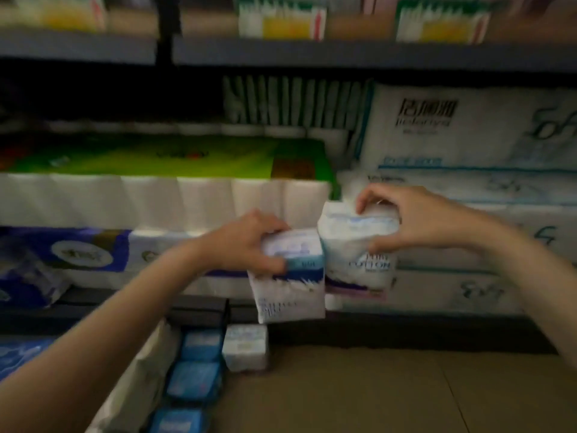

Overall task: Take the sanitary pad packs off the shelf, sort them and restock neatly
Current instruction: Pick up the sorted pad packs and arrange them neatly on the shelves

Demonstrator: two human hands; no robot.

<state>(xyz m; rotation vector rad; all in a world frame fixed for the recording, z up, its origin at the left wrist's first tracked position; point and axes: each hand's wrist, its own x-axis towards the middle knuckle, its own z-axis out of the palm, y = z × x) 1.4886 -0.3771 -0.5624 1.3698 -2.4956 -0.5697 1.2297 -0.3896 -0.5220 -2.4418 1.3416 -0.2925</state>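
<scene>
The left hand [249,242] grips one pad pack [290,276], the right hand [415,220] pinches another [356,245], touching, held before the shelf [406,326]. Packs look light, soft, slippery; best gripped across the sides.

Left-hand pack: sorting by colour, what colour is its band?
Blue band on a white pack, seen in the head view.

Left pack [290,276] sits just beside right pack [359,245], before shelf [406,326].

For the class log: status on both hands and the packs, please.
Left hand grips white-and-blue pack. Right hand pinches white pack. Both packs held before the shelf. Nothing blocking.
</scene>
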